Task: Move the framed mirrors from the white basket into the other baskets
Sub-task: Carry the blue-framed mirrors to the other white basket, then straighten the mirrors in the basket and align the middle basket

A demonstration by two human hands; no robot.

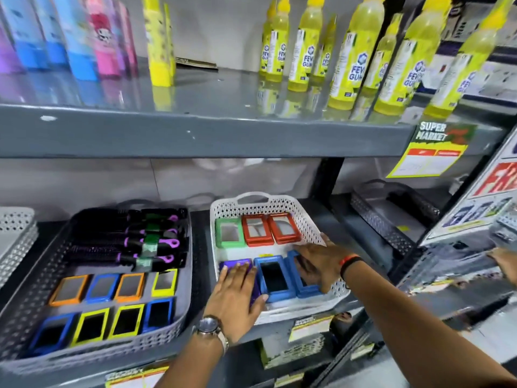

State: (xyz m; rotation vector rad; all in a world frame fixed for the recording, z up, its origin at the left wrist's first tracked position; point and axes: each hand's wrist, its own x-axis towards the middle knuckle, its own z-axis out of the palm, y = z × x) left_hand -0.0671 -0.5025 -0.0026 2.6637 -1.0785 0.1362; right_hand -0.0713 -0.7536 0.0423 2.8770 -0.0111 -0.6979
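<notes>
The white basket stands in the middle of the lower shelf. At its back lie a green-framed mirror and two red-framed mirrors. Its front row holds a purple-framed mirror, a blue-framed mirror and a second blue-framed mirror at the right. My left hand lies over the purple mirror, fingers on top, thumb at its right side. My right hand grips the right blue mirror, which is tilted up on edge.
A grey basket to the left holds black hairbrushes at the back and two rows of coloured framed mirrors in front. Another grey basket sits at the back right. Yellow glue bottles stand on the shelf above. Another hand shows at the right edge.
</notes>
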